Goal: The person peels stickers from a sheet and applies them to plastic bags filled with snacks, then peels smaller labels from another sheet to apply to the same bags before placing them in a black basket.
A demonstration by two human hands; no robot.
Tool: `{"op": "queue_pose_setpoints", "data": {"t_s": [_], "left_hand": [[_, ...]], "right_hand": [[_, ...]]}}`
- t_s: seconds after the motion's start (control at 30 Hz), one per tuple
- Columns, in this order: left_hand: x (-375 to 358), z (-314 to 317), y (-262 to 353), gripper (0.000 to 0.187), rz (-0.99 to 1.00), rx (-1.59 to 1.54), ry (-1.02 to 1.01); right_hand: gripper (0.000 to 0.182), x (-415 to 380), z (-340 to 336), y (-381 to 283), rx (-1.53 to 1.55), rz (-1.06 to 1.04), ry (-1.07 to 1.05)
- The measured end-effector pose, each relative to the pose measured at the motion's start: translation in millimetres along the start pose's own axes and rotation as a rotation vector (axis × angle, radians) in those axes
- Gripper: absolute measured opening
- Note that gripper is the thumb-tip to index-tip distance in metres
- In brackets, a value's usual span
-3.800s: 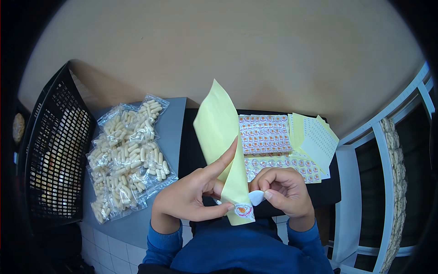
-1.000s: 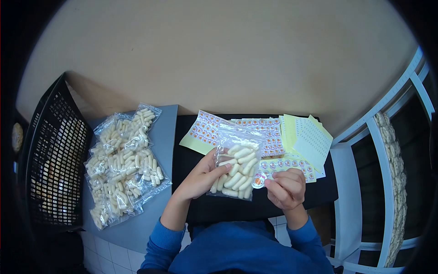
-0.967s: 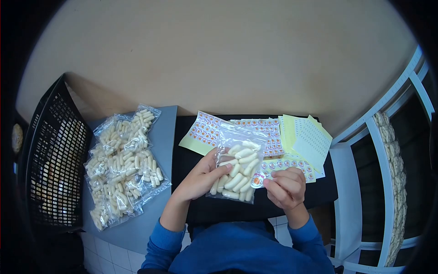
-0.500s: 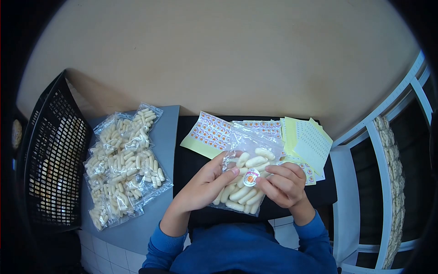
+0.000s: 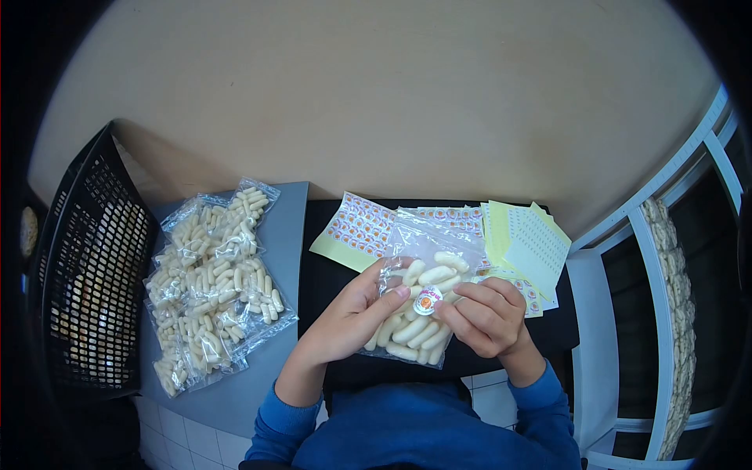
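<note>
A clear plastic bag of pale stick-shaped snacks (image 5: 419, 329) is held over the black table (image 5: 329, 278) in front of me. My left hand (image 5: 348, 321) grips the bag's left side, thumb on its front. A round orange-and-white sticker (image 5: 424, 301) sits on the bag's middle, and the fingers of my right hand (image 5: 486, 317) press at its edge. Behind the bag lie sticker sheets (image 5: 360, 227) with rows of the same orange stickers.
A pile of filled snack bags (image 5: 211, 274) lies on a grey surface (image 5: 290, 227) at left. A black mesh crate (image 5: 90, 274) stands further left. Pale yellow backing sheets (image 5: 533, 243) are stacked at right. A white frame (image 5: 603, 313) borders the table's right side.
I put down the yellow sheet and picked up a snack bag in my left hand. My right hand brought the sticker from the bag's right edge onto its middle.
</note>
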State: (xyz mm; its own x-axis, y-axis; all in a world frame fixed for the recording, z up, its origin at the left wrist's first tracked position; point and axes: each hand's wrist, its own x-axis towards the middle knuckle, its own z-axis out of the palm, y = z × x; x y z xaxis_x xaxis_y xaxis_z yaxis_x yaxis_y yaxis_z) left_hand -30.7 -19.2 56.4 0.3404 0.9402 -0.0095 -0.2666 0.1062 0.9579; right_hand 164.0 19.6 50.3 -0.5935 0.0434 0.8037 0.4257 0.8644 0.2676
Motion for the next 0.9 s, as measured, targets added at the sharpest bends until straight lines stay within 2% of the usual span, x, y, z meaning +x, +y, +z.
{"op": "queue_pose_setpoints", "data": {"t_s": [0.47, 0.57, 0.63, 0.83, 0.9], "left_hand": [[5.9, 5.6, -4.2, 0.040, 0.110, 0.076, 0.095], [8.0, 4.5, -5.2, 0.038, 0.146, 0.077, 0.145], [8.7, 4.7, -5.3, 0.037, 0.170, 0.074, 0.182], [11.3, 7.5, -13.4, 0.032, 0.203, 0.110, 0.242], [14.0, 6.4, -17.9, 0.030, 0.291, 0.130, 0.316]], "right_hand": [[0.020, 4.4, -3.1, 3.1, 0.035, 0.004, -0.175], [0.022, 1.3, -1.0, 3.0, 0.092, 0.079, -0.214], [0.025, 2.4, 0.2, 1.0, 0.187, 0.245, -0.218], [0.028, -9.5, 9.8, -7.8, 0.294, 0.367, -0.123], [0.028, -10.0, 11.0, -13.2, 0.305, 0.391, -0.106]]}}
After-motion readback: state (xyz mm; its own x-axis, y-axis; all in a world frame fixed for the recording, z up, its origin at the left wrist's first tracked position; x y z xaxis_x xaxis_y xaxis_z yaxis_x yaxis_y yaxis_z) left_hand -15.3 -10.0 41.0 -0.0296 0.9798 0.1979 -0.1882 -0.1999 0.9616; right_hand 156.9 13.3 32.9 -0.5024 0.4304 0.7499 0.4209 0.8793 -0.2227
